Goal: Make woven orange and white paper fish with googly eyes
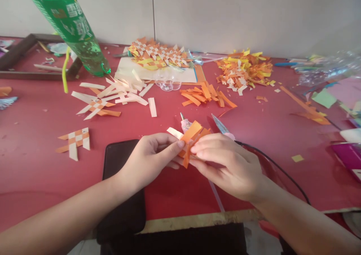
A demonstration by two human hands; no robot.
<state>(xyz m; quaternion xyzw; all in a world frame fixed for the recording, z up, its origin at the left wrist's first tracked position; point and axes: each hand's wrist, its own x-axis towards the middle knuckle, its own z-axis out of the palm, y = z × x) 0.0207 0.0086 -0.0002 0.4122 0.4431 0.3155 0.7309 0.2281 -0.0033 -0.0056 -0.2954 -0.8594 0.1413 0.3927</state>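
Observation:
Both hands meet above the red table near its front edge. My left hand pinches a small bundle of orange and cream paper strips between thumb and fingers. My right hand grips the same bundle from the right, fingers closed over it. Just behind the hands lie a small glue tube and scissors with their blades pointing away.
A black phone lies under my left wrist. Woven paper pieces and loose strips lie left; orange strips, cuttings and a woven mat behind. A green bottle leans at back left. A black cable runs right.

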